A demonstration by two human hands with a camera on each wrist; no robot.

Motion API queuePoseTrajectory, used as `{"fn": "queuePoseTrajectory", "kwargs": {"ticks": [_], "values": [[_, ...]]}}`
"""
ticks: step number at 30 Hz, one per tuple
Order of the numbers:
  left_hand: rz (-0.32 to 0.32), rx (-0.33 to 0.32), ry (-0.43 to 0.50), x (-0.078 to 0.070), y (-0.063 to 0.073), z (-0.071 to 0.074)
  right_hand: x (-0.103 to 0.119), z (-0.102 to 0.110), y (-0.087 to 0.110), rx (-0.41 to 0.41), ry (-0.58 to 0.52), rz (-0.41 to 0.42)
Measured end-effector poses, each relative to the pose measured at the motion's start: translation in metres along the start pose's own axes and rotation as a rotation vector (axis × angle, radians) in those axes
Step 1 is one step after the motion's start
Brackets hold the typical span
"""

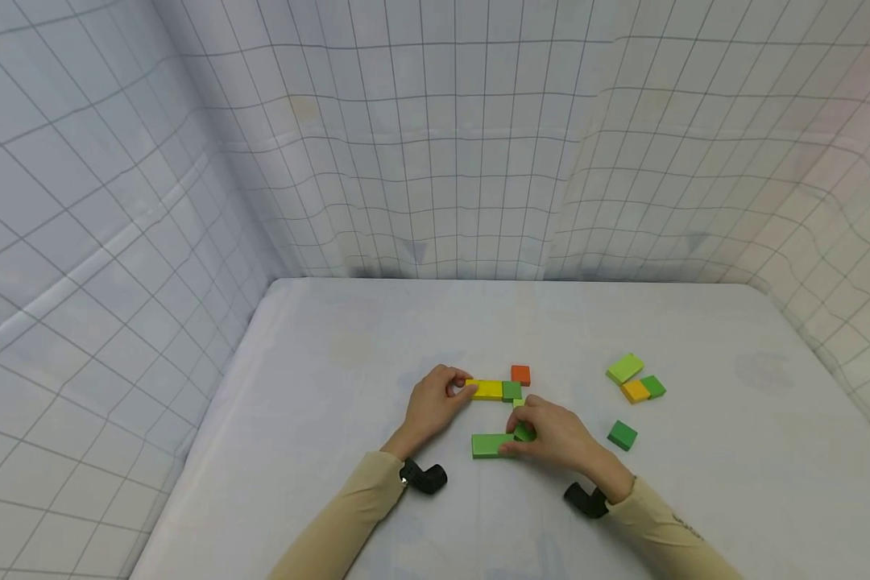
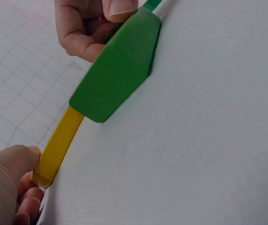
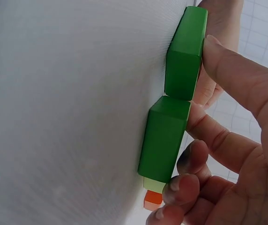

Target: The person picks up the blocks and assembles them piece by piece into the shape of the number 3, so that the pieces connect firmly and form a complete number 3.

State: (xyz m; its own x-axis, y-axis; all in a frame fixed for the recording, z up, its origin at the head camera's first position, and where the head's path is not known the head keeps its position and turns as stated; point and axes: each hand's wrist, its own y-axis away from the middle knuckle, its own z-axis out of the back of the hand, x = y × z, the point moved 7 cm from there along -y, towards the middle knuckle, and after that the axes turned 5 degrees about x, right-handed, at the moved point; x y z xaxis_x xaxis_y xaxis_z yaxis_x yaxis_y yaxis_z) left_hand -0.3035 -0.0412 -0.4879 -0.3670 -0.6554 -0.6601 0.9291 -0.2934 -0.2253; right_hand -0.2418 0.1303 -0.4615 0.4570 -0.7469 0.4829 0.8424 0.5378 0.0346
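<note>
My left hand (image 1: pixel 432 403) pinches the left end of a long yellow block (image 1: pixel 488 390) lying on the table. A small green block (image 1: pixel 511 391) sits at its right end, and a red-orange block (image 1: pixel 520 374) lies just behind. My right hand (image 1: pixel 554 435) grips near the right end of a long green block (image 1: pixel 487 446), its thumb on that block. Its index finger is at the corner of another green block (image 3: pixel 162 140), partly hidden under the hand in the head view. Behind that one, a pale green block (image 3: pixel 153 183) shows in the right wrist view.
To the right lie a lime block (image 1: pixel 626 367), an orange-yellow block (image 1: pixel 635 392) and a small green block (image 1: pixel 654 387) grouped together. A darker green block (image 1: pixel 623 435) lies nearer. Gridded white curtains (image 1: pixel 435 161) surround the white table (image 1: pixel 333 338).
</note>
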Motion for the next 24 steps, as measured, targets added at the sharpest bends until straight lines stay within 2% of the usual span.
{"fn": "queuePoseTrajectory", "kwargs": {"ticks": [24], "values": [[0.021, 0.008, 0.015, -0.0004, 0.0010, 0.0002, -0.0026, -0.0004, 0.0007, 0.001, -0.063, 0.022]]}}
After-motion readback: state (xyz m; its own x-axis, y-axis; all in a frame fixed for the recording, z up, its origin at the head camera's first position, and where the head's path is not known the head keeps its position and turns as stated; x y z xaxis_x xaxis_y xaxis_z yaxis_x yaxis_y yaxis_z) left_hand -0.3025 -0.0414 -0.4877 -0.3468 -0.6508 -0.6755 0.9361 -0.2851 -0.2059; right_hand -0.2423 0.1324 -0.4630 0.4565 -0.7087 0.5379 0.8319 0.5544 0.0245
